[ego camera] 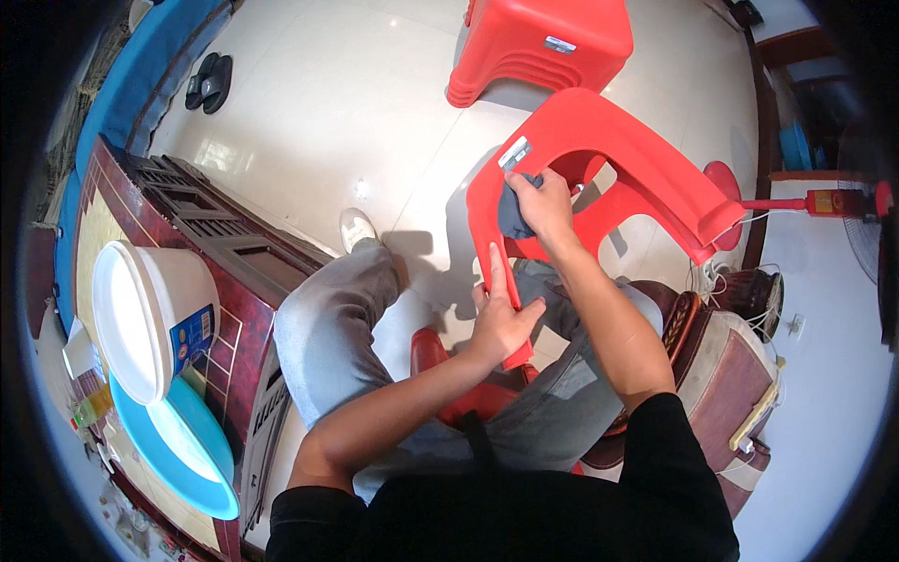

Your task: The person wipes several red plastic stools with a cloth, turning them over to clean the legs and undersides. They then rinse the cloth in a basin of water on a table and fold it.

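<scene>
A red plastic stool [597, 123] is tipped on its side in front of me, with its legs pointing out to the right and down towards me. My left hand [504, 319] grips the edge of its nearest leg, index finger stretched along the plastic. Bunched under the fingers of my right hand [546, 200] is a dark grey cloth [515, 211], pressed against the stool's side just below a white-and-grey label [514, 153]. The hand covers part of the cloth.
Beyond stands a stack of red plastic stools [548, 42]. A low table [246, 281] on my left carries a white bucket [158, 309] and a turquoise basin [175, 449]. Dark slippers [211, 83] lie on the tiled floor. Right are a padded chair [730, 379] and cables [716, 277].
</scene>
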